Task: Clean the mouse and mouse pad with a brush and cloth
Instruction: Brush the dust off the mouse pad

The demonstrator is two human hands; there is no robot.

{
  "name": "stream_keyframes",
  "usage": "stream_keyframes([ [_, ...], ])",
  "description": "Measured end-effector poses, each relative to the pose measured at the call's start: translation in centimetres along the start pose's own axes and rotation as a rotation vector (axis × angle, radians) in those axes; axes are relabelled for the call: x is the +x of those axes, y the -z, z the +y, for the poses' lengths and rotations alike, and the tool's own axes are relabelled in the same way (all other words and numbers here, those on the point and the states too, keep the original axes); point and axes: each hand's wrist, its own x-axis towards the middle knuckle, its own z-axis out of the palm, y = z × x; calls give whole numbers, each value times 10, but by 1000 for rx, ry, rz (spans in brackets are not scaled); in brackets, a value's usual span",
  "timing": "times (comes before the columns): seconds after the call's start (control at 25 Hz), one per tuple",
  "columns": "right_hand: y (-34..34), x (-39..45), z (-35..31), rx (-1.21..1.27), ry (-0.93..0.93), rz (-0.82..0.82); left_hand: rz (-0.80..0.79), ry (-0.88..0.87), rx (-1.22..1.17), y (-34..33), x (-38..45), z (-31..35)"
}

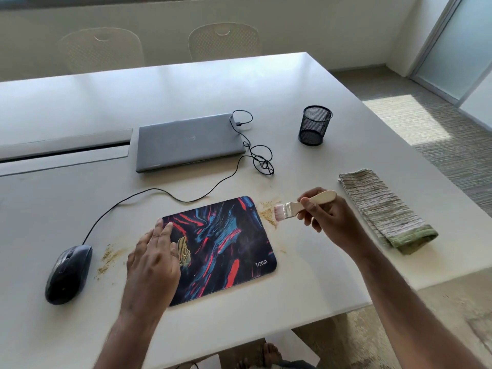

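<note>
A dark mouse pad (226,246) with red and blue streaks lies on the white table. My left hand (153,265) rests flat on its left part, fingers spread. My right hand (326,214) grips a wooden-handled brush (292,207); its bristles touch the table just off the pad's right edge, beside a pile of tan crumbs (267,213). A black wired mouse (68,272) sits left of the pad, with more crumbs (109,258) between them. A folded striped green cloth (386,211) lies to the right of my right hand.
A shut grey laptop (189,143) lies behind the pad, the mouse cable (255,155) coiled by its right side. A black mesh pen cup (315,125) stands at the back right. The table edge (332,312) runs close on the right and front. Two chairs stand behind.
</note>
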Motion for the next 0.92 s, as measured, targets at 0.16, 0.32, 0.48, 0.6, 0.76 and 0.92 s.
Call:
stream_keyframes([
  [0.16,12,11,0,19,24,-1,18,-87,-9,-9,17,34],
  [0.32,31,25,5,18,29,27,-6,-184,-6,-23,39,74],
  [0.48,50,39,8,63,19,36,-36,-260,30,-36,57,105],
  [0.6,67,56,6,79,29,52,-57,-280,38,-45,70,125],
  [0.76,95,91,2,38,86,114,-95,-293,59,-58,83,149],
  [0.92,124,132,-8,5,161,200,-107,-295,70,-64,91,167],
])
